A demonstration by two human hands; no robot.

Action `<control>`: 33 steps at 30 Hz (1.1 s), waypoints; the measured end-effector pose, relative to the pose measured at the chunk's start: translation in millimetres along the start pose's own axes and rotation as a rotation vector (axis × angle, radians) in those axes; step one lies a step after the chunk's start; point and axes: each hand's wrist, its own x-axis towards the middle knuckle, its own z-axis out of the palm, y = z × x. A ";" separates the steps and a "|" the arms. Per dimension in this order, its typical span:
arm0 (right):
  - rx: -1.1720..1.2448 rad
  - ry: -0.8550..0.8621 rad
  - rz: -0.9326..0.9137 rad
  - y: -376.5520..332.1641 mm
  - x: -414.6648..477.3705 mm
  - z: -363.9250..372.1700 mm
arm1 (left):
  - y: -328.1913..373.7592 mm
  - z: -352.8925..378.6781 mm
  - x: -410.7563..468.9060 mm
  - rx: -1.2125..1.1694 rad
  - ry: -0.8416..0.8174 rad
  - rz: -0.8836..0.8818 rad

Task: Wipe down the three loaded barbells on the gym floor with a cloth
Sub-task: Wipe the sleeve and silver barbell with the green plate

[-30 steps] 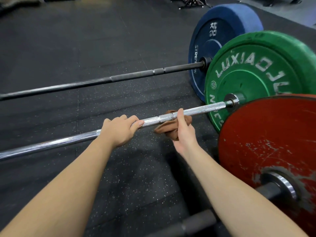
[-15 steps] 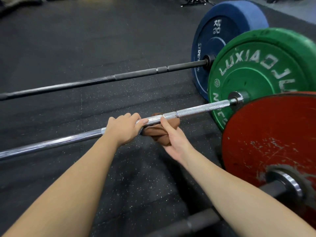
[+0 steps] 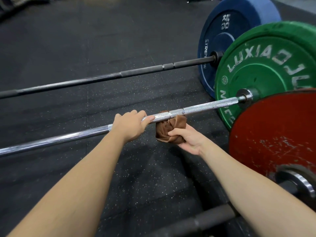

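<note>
The left hand [image 3: 130, 128] grips the chrome bar [image 3: 205, 107] overhand; the right hand [image 3: 186, 138] holds a bunched brown cloth [image 3: 168, 128] against its underside. Green plate [image 3: 266, 71] sits at the bar's end.

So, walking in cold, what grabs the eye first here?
Three big coloured plates stand along the right edge: the blue plate farthest, the green plate in the middle, the scuffed red plate nearest. At centre, the left hand grips the chrome bar that runs into the green plate, while the right hand holds a bunched brown cloth against that bar's underside.
</note>
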 end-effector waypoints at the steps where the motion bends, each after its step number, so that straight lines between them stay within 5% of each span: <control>1: 0.003 0.058 -0.021 4.0 3.9 1.2 | 0.3 -0.2 -0.2 -0.001 -0.003 -0.002; 6: 0.182 0.245 -0.162 4.1 20.7 -1.0 | 0.0 -1.2 -1.2 0.010 -0.011 -0.003; 20: 0.225 0.052 -0.025 12.7 7.8 23.7 | 0.1 -3.7 -2.2 -0.011 -0.005 -0.004; 24: 0.278 0.110 -0.068 2.5 5.0 12.6 | 0.0 -5.8 -3.1 -0.052 0.001 -0.007; 33: 0.388 0.183 0.002 14.7 11.9 33.8 | -56.8 -35.5 -38.8 -0.031 -0.230 0.169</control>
